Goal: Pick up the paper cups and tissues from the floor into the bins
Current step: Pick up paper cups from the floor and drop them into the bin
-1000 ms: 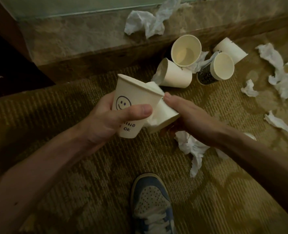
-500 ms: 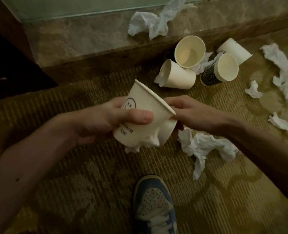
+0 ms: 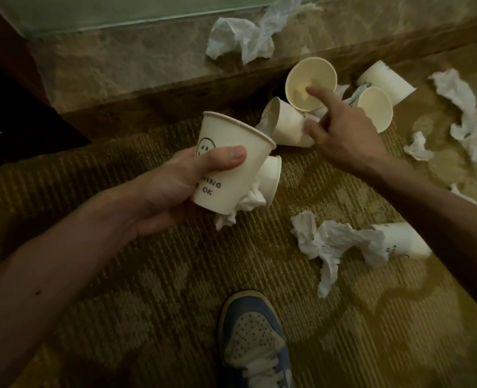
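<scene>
The cream paper cup [image 3: 287, 126], tipped sideways along the brown stone step [image 3: 147, 77], is flanked at its base by the nearer, open-fingered right hand [image 3: 343, 133], while a smiley-printed cup [image 3: 231, 163] is gripped by the left hand [image 3: 173, 189].

The left hand [image 3: 170, 189] grips a smiley-printed paper cup [image 3: 231, 169], a second cup [image 3: 271, 177] and crumpled tissue [image 3: 248, 203] bunched against it. The right hand [image 3: 346, 138], fingers [image 3: 315, 93] spread, hovers over tipped cups [image 3: 287, 126] on the carpet [image 3: 147, 275].

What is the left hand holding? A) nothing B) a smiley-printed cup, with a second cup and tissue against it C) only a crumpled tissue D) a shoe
B: the left hand grips the smiley cup, a second cup and tissue bunched beside it.
</scene>
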Motion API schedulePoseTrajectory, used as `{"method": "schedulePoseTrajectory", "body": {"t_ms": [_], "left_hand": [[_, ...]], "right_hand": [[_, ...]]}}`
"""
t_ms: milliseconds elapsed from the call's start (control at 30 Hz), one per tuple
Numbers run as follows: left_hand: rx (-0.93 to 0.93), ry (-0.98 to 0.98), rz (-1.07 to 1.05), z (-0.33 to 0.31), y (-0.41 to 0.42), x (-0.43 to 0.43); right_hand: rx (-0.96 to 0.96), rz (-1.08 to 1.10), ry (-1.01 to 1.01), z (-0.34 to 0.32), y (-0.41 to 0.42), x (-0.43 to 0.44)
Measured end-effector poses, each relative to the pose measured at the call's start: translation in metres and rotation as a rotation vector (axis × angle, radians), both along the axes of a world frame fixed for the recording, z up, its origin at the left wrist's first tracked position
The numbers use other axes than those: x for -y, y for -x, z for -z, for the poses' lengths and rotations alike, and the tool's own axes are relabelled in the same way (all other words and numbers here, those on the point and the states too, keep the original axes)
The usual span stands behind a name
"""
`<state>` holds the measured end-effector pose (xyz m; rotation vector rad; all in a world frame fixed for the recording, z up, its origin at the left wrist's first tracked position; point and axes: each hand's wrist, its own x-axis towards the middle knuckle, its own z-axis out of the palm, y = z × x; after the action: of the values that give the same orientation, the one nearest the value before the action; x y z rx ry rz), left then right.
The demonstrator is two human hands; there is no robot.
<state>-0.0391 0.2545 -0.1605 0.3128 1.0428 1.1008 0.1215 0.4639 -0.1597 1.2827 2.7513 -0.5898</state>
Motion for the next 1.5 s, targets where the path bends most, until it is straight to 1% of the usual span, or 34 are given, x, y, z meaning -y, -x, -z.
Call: {"method": "schedulePoseTrajectory", "body": {"t_ms": [67, 133, 200, 300, 400, 467, 533, 667, 733, 800, 867, 1000, 1133, 1233, 1333, 1433, 1500], "left_hand": [[-0.010, 0.000, 0.000, -0.001, 0.001, -0.003], [-0.024, 0.007, -0.013, -0.002, 0.001, -0.004], [-0.038, 0.018, -0.027, -0.003, 0.000, -0.005], [-0.057, 0.032, -0.042, -0.006, -0.001, -0.002], [-0.083, 0.030, -0.062, -0.012, 0.003, 0.004], [-0.138, 0.028, -0.057, -0.018, 0.007, 0.008], [-0.189, 0.034, -0.032, -0.028, 0.012, 0.013], [-0.235, -0.005, 0.091, -0.070, 0.021, 0.021], [-0.313, 0.000, 0.158, -0.100, 0.028, 0.034], [-0.393, 0.032, 0.147, -0.128, 0.042, 0.061], [-0.472, 0.039, 0.124, -0.162, 0.054, 0.098], [-0.675, 0.066, -0.006, -0.236, 0.060, 0.177], [-0.866, 0.099, -0.189, -0.308, 0.038, 0.275], [-0.993, 0.114, -0.297, -0.352, 0.007, 0.353], [-1.071, 0.171, -0.419, -0.374, -0.022, 0.426], [-1.065, 0.255, -0.553, -0.373, -0.042, 0.486], [-1.035, 0.342, -0.635, -0.361, -0.051, 0.516]], "right_hand": [[0.055, 0.009, -0.066, 0.006, 0.002, -0.009], [0.060, 0.018, -0.105, 0.006, 0.004, -0.015], [0.023, 0.008, -0.139, 0.004, 0.002, -0.019], [-0.040, -0.012, -0.253, -0.005, -0.005, -0.017], [-0.132, -0.020, -0.344, -0.022, -0.012, 0.000], [-0.186, -0.017, -0.377, -0.036, -0.016, 0.014], [-0.245, -0.012, -0.312, -0.051, -0.019, 0.030], [-0.347, -0.024, 0.035, -0.088, -0.019, 0.058], [-0.435, -0.079, 0.214, -0.108, -0.010, 0.073], [-0.495, -0.160, 0.343, -0.127, 0.008, 0.094], [-0.507, -0.223, 0.425, -0.147, 0.027, 0.111], [-0.536, -0.335, 0.518, -0.205, 0.061, 0.136], [-0.590, -0.614, 0.557, -0.273, 0.105, 0.207], [-0.630, -0.802, 0.649, -0.319, 0.121, 0.277], [-0.585, -1.012, 0.722, -0.347, 0.129, 0.349], [-0.528, -1.160, 0.691, -0.351, 0.141, 0.420], [-0.453, -1.243, 0.623, -0.341, 0.152, 0.461]]}}
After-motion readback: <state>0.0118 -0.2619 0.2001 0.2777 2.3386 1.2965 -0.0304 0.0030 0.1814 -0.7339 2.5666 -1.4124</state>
